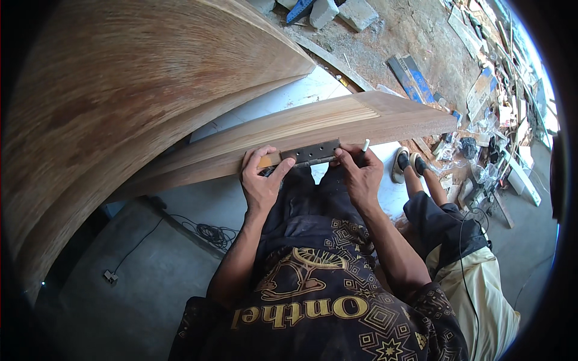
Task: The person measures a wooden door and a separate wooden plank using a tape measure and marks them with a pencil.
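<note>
A dark metal hinge [310, 152] with screw holes lies against the edge of a long wooden panel [409, 124], which runs diagonally across the middle of the head view. My left hand [259, 183] grips the hinge's left end, with a small yellowish piece [270, 159] between its fingers that I cannot make out clearly. My right hand [361, 175] pinches the hinge's right end with thumb and finger and also holds a slim white-tipped stick [365, 145], like a marker, upright.
A large curved wooden panel [132, 72] fills the upper left. A co-worker [451, 240] is beside me at right. Scraps and debris [475, 150] litter the right and back, with blocks [355, 12] at top. A coiled cable [214, 231] lies on the concrete at lower left.
</note>
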`<state>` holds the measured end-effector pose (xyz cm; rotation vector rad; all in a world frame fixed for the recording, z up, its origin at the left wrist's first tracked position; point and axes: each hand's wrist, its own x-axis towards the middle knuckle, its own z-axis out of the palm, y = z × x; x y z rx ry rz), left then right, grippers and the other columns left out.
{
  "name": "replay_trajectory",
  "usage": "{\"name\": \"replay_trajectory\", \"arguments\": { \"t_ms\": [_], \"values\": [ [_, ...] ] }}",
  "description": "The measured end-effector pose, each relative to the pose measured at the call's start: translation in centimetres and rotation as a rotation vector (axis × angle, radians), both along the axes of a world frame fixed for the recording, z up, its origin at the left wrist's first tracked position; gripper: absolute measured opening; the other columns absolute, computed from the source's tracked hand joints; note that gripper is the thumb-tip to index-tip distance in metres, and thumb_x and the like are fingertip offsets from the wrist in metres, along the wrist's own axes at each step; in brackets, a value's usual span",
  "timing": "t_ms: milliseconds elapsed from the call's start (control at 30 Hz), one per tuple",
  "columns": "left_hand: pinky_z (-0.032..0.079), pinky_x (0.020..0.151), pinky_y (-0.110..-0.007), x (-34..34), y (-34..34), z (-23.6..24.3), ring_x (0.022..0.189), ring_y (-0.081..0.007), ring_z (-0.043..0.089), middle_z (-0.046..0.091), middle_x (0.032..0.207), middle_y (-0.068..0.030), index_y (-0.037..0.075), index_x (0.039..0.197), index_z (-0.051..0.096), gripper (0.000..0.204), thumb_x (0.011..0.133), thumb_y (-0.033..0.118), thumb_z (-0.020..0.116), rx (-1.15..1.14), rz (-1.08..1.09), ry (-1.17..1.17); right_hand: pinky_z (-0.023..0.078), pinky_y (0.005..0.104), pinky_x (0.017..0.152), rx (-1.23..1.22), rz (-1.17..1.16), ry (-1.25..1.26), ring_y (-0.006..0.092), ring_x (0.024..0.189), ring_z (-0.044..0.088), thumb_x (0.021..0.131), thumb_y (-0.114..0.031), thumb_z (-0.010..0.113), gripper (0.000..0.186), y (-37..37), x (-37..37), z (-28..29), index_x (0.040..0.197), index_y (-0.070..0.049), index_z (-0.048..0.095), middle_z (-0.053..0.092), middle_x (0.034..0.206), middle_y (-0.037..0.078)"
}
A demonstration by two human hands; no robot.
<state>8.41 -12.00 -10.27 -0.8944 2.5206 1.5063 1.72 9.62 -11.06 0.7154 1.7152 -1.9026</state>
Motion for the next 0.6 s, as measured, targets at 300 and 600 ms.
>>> {"name": "replay_trajectory", "arguments": {
  "t_ms": [300, 600],
  "values": [
    [0.058, 0.065, -0.029, 0.07, -0.03, -0.16, 0.077, -0.0180, 0.072, 0.065, 0.112, -0.0102, -0.005, 0.112, 0.069, 0.041, 0.085, 0.018, 0.090, -0.005, -0.002, -0.018, 0.055, 0.0282, 0.074, 0.030, 0.009, -0.022, 0.0159, 0.078, 0.072, 0.096, -0.008, 0.078, 0.017, -0.12, -0.20, 0.44, 0.107, 0.004, 0.074, 0.076, 0.084, 0.009],
    [0.059, 0.065, -0.029, -0.02, 0.05, -0.04, 0.078, -0.0177, 0.072, 0.065, 0.114, -0.0114, -0.006, 0.112, 0.068, 0.042, 0.085, 0.017, 0.091, 0.018, 0.018, -0.015, 0.055, 0.0281, 0.074, 0.056, 0.045, -0.036, 0.0159, 0.079, 0.072, 0.096, -0.009, 0.078, 0.017, -0.19, -0.67, 1.02, 0.107, 0.004, 0.074, 0.076, 0.084, 0.010]
  ]
}}
